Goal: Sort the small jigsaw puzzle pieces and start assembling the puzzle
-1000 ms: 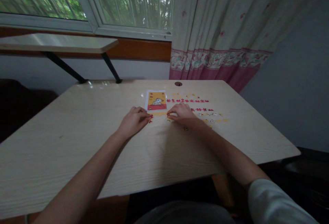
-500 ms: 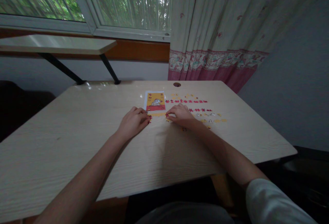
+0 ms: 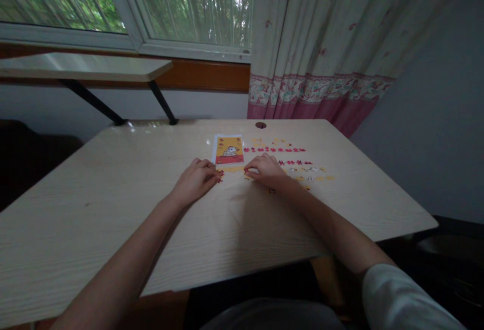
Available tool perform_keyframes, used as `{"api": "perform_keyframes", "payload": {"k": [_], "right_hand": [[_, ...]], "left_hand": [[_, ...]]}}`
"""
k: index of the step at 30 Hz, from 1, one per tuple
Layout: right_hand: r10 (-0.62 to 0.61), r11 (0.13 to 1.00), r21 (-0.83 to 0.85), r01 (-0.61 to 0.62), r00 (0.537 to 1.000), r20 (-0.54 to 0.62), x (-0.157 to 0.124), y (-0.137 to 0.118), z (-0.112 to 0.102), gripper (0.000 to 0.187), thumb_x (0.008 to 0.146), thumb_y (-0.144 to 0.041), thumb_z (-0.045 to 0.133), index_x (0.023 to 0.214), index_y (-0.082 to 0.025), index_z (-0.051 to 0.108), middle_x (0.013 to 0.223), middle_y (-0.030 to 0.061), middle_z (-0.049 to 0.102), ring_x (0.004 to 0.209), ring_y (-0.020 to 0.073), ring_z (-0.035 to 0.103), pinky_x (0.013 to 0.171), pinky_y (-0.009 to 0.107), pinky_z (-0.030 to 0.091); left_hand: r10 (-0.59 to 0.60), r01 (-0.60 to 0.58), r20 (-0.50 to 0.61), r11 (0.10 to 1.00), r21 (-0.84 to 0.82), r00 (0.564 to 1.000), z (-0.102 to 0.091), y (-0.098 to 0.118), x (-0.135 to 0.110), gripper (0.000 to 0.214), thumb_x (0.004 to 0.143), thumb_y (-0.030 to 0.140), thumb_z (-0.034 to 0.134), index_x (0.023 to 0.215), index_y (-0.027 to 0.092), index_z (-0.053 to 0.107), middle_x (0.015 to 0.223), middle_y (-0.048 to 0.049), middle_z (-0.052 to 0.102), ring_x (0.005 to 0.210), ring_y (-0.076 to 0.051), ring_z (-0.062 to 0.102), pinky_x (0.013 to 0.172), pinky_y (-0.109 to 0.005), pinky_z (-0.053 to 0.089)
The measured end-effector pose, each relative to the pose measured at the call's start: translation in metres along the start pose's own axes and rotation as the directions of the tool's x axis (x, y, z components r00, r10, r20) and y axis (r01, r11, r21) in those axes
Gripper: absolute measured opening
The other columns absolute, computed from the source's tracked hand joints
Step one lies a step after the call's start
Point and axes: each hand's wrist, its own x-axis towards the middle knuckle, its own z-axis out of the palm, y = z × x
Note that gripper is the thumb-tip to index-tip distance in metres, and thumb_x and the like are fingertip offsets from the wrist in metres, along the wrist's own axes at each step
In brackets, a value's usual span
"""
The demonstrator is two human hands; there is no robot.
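Note:
My left hand [image 3: 196, 179] rests on the pale wooden table [image 3: 113, 209], fingers curled around a small red puzzle piece [image 3: 220, 174] at its fingertips. My right hand [image 3: 265, 168] lies opposite it, fingers bent, pinching another red piece [image 3: 246, 171]. Between the two hands runs a joined yellow strip of pieces [image 3: 232, 169]. Just behind it lies a yellow and red picture card [image 3: 228, 149] with a white animal on it. Rows of loose red pieces [image 3: 274, 149] and yellow pieces [image 3: 317, 177] spread to the right of my right hand.
A round cable hole [image 3: 260, 125] sits near the table's far edge. A shelf on black brackets [image 3: 83, 66] hangs under the window at the back left. A flowered curtain with a pink hem [image 3: 321, 42] hangs behind the table's right corner.
Both hands stay at the yellow strip with barely any movement. The view has shifted slightly.

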Motion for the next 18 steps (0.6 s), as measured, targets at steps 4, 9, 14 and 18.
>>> {"api": "perform_keyframes", "payload": {"k": [4, 9, 14, 18], "right_hand": [[0.001, 1.000, 0.005, -0.001, 1.000, -0.009, -0.0007, -0.0002, 0.0005, 0.026, 0.086, -0.039, 0.053, 0.104, -0.027, 0.068, 0.109, 0.0034, 0.065, 0.104, 0.0232, 0.049, 0.084, 0.036, 0.033], [-0.002, 1.000, 0.004, 0.002, 1.000, -0.027, -0.0012, -0.0004, 0.0008, 0.027, 0.086, -0.040, 0.053, 0.104, -0.027, 0.067, 0.110, 0.0035, 0.065, 0.102, 0.0226, 0.049, 0.084, 0.035, 0.033], [-0.006, 1.000, -0.001, 0.006, 1.000, -0.018, -0.0005, -0.0008, 0.0018, 0.027, 0.087, -0.039, 0.051, 0.105, -0.027, 0.067, 0.110, 0.0038, 0.064, 0.102, 0.0216, 0.049, 0.085, 0.035, 0.032], [-0.007, 1.000, 0.002, 0.007, 1.000, -0.028, -0.0007, -0.0008, 0.0033, 0.026, 0.088, -0.039, 0.050, 0.105, -0.027, 0.067, 0.111, 0.0032, 0.064, 0.102, 0.0214, 0.049, 0.085, 0.034, 0.032]], "left_hand": [[-0.002, 0.002, 0.010, 1.000, 0.020, 1.000, 0.0002, -0.0005, 0.0008, 0.023, 0.085, 0.035, 0.054, 0.091, 0.023, 0.073, 0.088, -0.0086, 0.062, 0.086, -0.023, 0.048, 0.076, -0.035, 0.040], [-0.005, 0.005, 0.011, 1.000, 0.027, 1.000, -0.0001, -0.0011, 0.0005, 0.024, 0.085, 0.037, 0.053, 0.090, 0.024, 0.073, 0.084, -0.0076, 0.063, 0.083, -0.023, 0.049, 0.075, -0.035, 0.039], [0.013, -0.012, -0.001, 0.998, 0.063, 1.000, 0.0007, -0.0011, 0.0000, 0.024, 0.086, 0.035, 0.052, 0.093, 0.024, 0.072, 0.082, -0.0078, 0.063, 0.081, -0.022, 0.050, 0.074, -0.035, 0.039], [0.019, -0.018, -0.012, 0.997, 0.074, 1.000, 0.0022, -0.0007, 0.0003, 0.026, 0.087, 0.035, 0.051, 0.097, 0.022, 0.071, 0.083, -0.0077, 0.065, 0.082, -0.022, 0.051, 0.074, -0.035, 0.040]]}}
